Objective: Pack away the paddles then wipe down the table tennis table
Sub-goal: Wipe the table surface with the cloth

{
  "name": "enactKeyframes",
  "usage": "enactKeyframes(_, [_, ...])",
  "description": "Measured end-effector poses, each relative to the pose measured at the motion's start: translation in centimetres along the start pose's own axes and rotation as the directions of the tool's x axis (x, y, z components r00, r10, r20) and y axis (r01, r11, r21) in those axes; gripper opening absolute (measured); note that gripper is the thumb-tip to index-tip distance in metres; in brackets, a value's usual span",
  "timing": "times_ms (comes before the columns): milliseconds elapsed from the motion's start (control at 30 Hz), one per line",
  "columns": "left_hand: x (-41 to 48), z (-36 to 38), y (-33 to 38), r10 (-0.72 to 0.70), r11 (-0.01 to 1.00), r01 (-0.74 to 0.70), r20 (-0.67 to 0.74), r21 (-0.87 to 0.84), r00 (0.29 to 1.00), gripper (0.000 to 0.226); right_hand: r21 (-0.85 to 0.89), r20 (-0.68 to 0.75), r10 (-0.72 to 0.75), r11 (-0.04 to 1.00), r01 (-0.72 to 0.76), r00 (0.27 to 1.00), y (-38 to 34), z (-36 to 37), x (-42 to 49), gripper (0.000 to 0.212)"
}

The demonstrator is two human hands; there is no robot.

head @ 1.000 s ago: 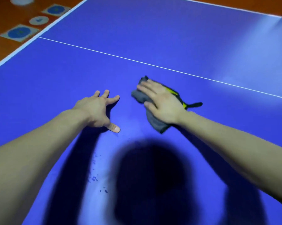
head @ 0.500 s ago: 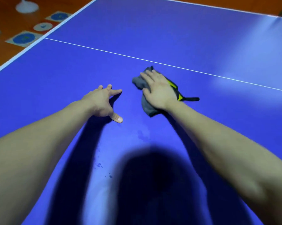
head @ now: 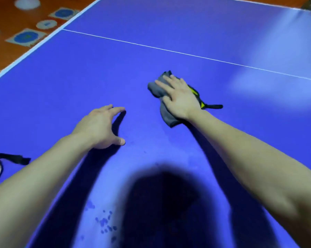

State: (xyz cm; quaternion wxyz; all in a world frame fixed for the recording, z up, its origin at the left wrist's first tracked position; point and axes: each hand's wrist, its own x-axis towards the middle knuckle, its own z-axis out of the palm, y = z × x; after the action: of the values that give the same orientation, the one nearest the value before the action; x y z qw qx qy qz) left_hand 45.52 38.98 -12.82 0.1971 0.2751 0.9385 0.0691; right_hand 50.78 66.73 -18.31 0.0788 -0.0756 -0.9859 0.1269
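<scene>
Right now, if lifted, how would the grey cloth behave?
Probably floppy: the grey cloth lies bunched and folded under the right hand. Likely light, and it should slide readily, since the table looks smooth and glossy.

games room | blue table tennis table [head: 115, 72] | orange floor [head: 6, 56]

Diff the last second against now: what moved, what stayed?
The right hand, flat on the grey cloth, pushed it toward the white line, then drew it back. Nothing was picked up or let go. The left hand stayed braced on the table. A black strap at the left edge entered the view as the camera shifted.
</scene>
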Motion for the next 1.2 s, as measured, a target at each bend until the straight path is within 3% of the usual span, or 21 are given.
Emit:
enactKeyframes(100, [-1.7,0.0,-1.4,-0.008,0.998,-0.001,0.138,0.063,0.990,0.140,0.080,0.057,-0.350,0.935,0.345,0.935,-5.3,0.5,-9.7,0.057])
enactKeyframes(200, [-2.0,0.4,-1.4,0.000,0.991,-0.023,0.167,0.135,0.986,0.139,0.077,0.116,-0.495,0.869,0.489,0.861,-3.7,0.2,-9.5,0.053])
enactKeyframes(233, [-2.0,0.3,-1.2,0.000,0.987,-0.025,0.159,0.157,0.987,0.138,0.027,0.084,-0.446,0.895,0.446,0.891,-2.1,0.2,-7.0,0.054])
enactKeyframes(300, [-2.0,0.0,-1.1,-0.013,0.986,-0.011,0.139,0.168,0.990,0.136,0.004,-0.014,-0.170,0.985,0.170,0.985,0.5,-0.1,-1.7,0.059])
enactKeyframes(367, [-2.2,0.1,-1.0,-0.022,0.985,-0.002,0.136,0.170,0.990,0.135,-0.013,-0.035,0.095,0.995,-0.096,0.995,0.5,0.3,0.9,0.058])
enactKeyframes(400, [-2.1,0.0,-1.0,-0.025,0.984,0.001,0.136,0.177,0.990,0.136,-0.024,-0.056,0.108,0.994,-0.110,0.993,-0.5,0.7,0.6,0.057])
enactKeyframes(500, [-2.2,-0.1,-0.9,-0.025,0.981,-0.004,0.144,0.195,0.989,0.136,0.026,-0.121,-0.156,0.987,0.160,0.980,-5.9,1.3,-7.4,0.055])
enactKeyframes(633, [-2.3,0.0,-0.9,-0.030,0.978,-0.002,0.147,0.209,0.989,0.136,0.154,0.074,-0.513,0.853,0.499,0.855,-8.8,0.4,-16.7,0.052])
enactKeyframes(667, [-2.3,0.0,-0.9,-0.031,0.976,-0.004,0.155,0.217,0.987,0.135,0.129,0.074,-0.525,0.848,0.513,0.848,-7.1,0.4,-15.3,0.052])
enactKeyframes(700, [-2.2,-0.1,-0.8,-0.029,0.974,-0.008,0.161,0.225,0.987,0.135,0.082,0.044,-0.460,0.886,0.455,0.887,-5.2,0.3,-12.8,0.051])
enactKeyframes(767, [-2.2,-0.1,-0.8,-0.037,0.973,-0.003,0.168,0.230,0.985,0.134,0.040,-0.061,-0.173,0.984,0.176,0.983,-2.0,-0.4,-6.8,0.054])
enactKeyframes(833, [-2.5,-0.1,-0.7,-0.052,0.973,0.015,0.155,0.231,0.987,0.132,0.058,-0.063,0.117,0.992,-0.113,0.991,-1.1,-0.5,-3.3,0.054])
enactKeyframes(867, [-2.6,-0.2,-0.6,-0.057,0.970,0.020,0.148,0.242,0.987,0.131,0.044,-0.071,0.165,0.986,-0.162,0.984,-1.9,-0.2,-3.2,0.053])
enactKeyframes(933, [-2.7,-0.4,0.0,-0.040,0.969,0.002,0.149,0.247,0.988,0.130,0.048,-0.090,0.097,0.995,-0.092,0.991,-4.8,0.4,-6.6,0.053])
enactKeyframes(1000, [-3.1,-0.7,0.1,-0.023,0.983,0.000,0.121,0.185,0.992,0.130,0.077,-0.122,-0.092,0.992,0.102,0.988,-8.7,0.9,-13.8,0.054])
enactKeyframes(1100, [-4.4,-0.4,-0.4,0.017,0.995,-0.019,0.022,0.101,1.000,0.119,0.137,0.039,-0.375,0.920,0.366,0.926,-11.8,-0.1,-24.5,0.053])
enactKeyframes(1167, [-5.9,0.5,-1.6,0.082,0.984,-0.072,-0.057,0.161,0.995,0.101,0.126,0.037,-0.395,0.913,0.388,0.918,-9.1,-1.2,-24.8,0.053])
enactKeyframes(1200, [-6.9,1.1,-2.2,0.121,0.977,-0.103,-0.087,0.187,0.989,0.092,0.077,-0.007,-0.308,0.948,0.308,0.951,-7.3,-1.6,-22.9,0.052])
